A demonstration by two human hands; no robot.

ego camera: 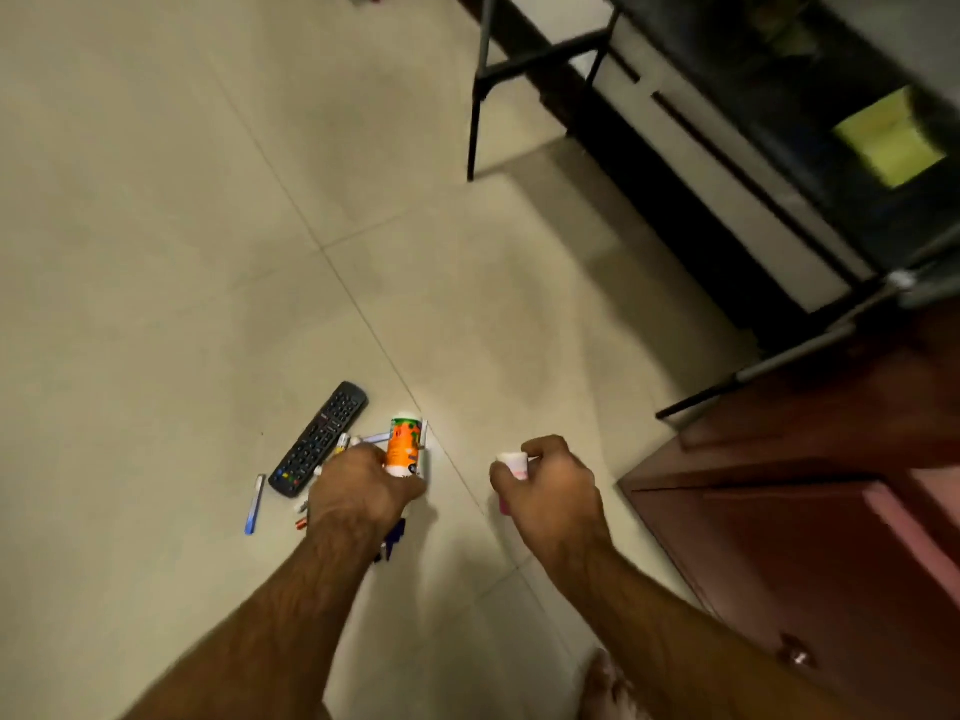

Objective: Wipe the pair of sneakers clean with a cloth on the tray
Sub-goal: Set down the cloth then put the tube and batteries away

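— Both forearms reach in from the near edge; what does each hand have?

— Beside the black remote (321, 442), the left hand (363, 488) curls around an orange-labelled bottle (403, 448). Well right of the remote, the right hand (549, 485) pinches a small white container (513, 464).

— And the sneakers, cloth, tray?

— None is in view, so their place cannot be told.

— Risk?

— Pens and small clutter (301, 514) lie just beside the remote; a careless lift could likely scatter them or tip the bottle.
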